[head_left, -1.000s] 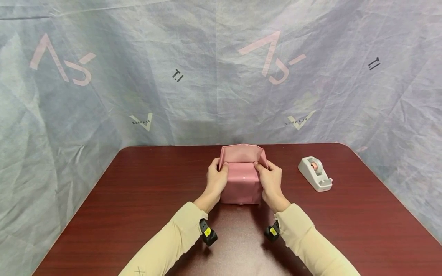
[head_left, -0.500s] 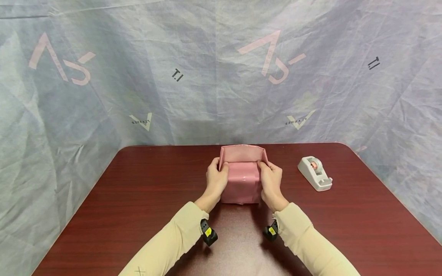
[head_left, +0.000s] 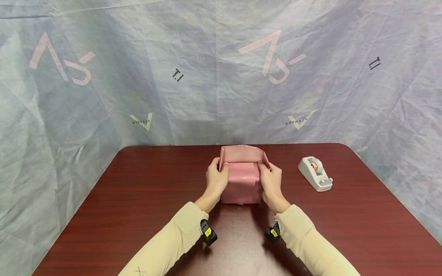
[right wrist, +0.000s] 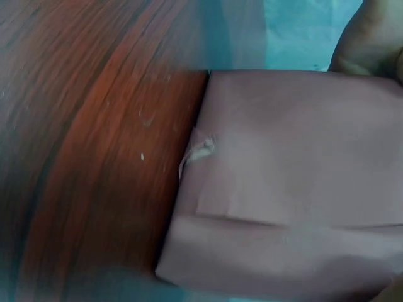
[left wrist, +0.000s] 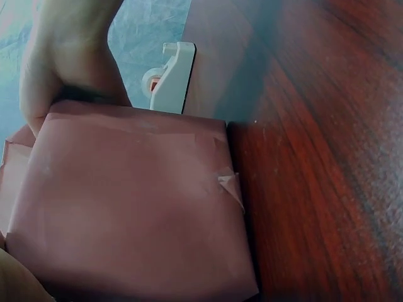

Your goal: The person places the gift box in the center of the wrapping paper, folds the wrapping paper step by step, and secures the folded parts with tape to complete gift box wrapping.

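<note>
A box wrapped in pink paper [head_left: 241, 188] stands on the table in the middle of the head view. At its far top end a paper flap [head_left: 241, 154] sticks up, its sides folded inward. My left hand [head_left: 216, 180] grips the box's left side, thumb on the top edge by the flap. On the opposite side my right hand [head_left: 271, 182] holds the paper the same way, thumb at the flap's right fold. Both wrist views show the near face of the pink box [left wrist: 132, 201], with a small crumpled bit of paper [right wrist: 200, 150] at its lower edge. Most fingers are hidden behind the box.
A white tape dispenser [head_left: 315, 174] with a roll in it stands on the dark red wooden table [head_left: 155, 184], right of the box. Grey printed cloth [head_left: 193, 96] hangs behind the table and along both sides.
My right thumb has shifted slightly right along the box's top edge, and the flap's right fold has moved a little outward. The left hand stays almost where it was.
</note>
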The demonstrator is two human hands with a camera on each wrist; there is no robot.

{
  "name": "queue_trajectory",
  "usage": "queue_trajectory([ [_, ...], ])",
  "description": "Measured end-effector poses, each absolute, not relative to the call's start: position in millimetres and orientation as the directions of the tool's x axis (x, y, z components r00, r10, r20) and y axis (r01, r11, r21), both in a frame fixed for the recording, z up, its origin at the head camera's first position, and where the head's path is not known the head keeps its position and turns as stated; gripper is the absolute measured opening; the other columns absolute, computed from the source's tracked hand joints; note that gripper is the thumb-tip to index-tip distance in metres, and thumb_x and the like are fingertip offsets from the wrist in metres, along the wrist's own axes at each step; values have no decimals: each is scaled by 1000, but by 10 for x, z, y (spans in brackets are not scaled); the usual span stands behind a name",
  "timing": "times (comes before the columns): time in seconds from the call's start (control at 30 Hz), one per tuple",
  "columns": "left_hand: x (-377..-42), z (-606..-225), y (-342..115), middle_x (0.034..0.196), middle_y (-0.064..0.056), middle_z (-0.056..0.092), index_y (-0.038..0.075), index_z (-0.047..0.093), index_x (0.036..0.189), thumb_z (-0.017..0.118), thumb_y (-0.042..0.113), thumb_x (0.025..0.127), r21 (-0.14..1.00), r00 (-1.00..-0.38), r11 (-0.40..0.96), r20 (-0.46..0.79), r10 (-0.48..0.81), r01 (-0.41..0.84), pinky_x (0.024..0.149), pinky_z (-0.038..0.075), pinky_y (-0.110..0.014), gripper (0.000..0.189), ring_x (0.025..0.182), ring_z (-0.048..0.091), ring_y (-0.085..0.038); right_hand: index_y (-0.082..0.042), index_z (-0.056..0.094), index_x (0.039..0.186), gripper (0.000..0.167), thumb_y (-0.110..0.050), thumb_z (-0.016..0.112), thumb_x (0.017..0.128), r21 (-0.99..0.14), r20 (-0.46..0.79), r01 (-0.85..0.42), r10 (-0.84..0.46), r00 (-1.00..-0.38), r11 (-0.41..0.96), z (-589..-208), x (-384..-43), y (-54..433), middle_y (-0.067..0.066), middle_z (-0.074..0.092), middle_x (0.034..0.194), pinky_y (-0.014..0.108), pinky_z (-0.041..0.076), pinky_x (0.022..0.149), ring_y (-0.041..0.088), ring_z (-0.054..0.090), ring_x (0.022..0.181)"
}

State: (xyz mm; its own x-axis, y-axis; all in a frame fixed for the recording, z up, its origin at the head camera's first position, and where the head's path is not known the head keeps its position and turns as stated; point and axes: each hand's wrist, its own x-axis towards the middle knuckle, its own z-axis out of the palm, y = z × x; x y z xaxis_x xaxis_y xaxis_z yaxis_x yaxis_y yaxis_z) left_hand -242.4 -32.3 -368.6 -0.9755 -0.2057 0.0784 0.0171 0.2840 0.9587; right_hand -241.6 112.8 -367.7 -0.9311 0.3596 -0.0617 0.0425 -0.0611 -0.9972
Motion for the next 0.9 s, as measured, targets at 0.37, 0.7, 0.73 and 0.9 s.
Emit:
queue_trajectory([
  [0.37, -2402, -3647, -328, 96, -10, 63, 12, 58, 110, 48, 18, 93, 952, -971, 301, 125, -202, 60, 72, 42, -33, 21, 81, 54, -20, -4, 59, 115, 30, -18, 56, 88, -998, -22, 34, 210, -978, 53, -3691, -2346, 1151, -2, 58, 88, 20, 44, 68, 3, 52, 72],
  [0.7, -2357, -3734, -323, 114, -10, 60, 14, 50, 127, 42, 19, 94, 939, -968, 319, 191, -164, 131, 84, 44, -42, 34, 100, 56, -24, -10, 45, 133, 38, -18, 42, 96, -998, -46, 51, 157, -987, 27, -3706, -2357, 1147, 7, 52, 124, 27, 37, 89, 11, 47, 100],
  [0.73, -2358, -3746, -323, 117, -11, 60, 13, 48, 129, 41, 19, 95, 933, -967, 332, 201, -156, 140, 87, 43, -43, 35, 103, 56, -24, -10, 41, 137, 41, -17, 40, 97, -999, -36, 41, 138, -990, 35, -3706, -2362, 1152, 7, 48, 130, 29, 35, 93, 13, 45, 106],
  [0.9, -2368, -3772, -324, 123, -13, 57, 11, 44, 132, 38, 18, 96, 917, -964, 359, 232, -132, 172, 92, 41, -46, 38, 112, 53, -27, -7, 32, 142, 46, -14, 36, 97, -994, 41, -33, 69, -997, 107, -3695, -2380, 1174, 11, 37, 143, 40, 25, 108, 21, 36, 127],
])
